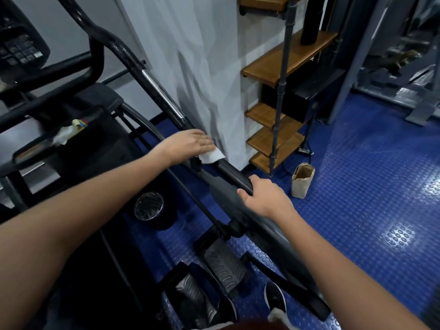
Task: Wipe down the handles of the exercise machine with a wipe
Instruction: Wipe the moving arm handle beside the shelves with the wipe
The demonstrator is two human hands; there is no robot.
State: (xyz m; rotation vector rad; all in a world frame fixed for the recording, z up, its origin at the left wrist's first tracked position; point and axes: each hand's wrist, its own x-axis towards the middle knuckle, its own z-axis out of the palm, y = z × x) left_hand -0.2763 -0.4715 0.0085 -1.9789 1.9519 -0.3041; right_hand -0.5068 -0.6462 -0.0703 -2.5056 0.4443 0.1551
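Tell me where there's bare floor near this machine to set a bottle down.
The blue studded floor is open to the right of the paper bag, out toward the grey frame. Crowded: between the pedals and around the steps' foot, where a cable lies, and where the right hand grips the handle.

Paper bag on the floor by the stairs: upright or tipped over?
Upright. The paper bag stands on the blue floor with its open top facing up.
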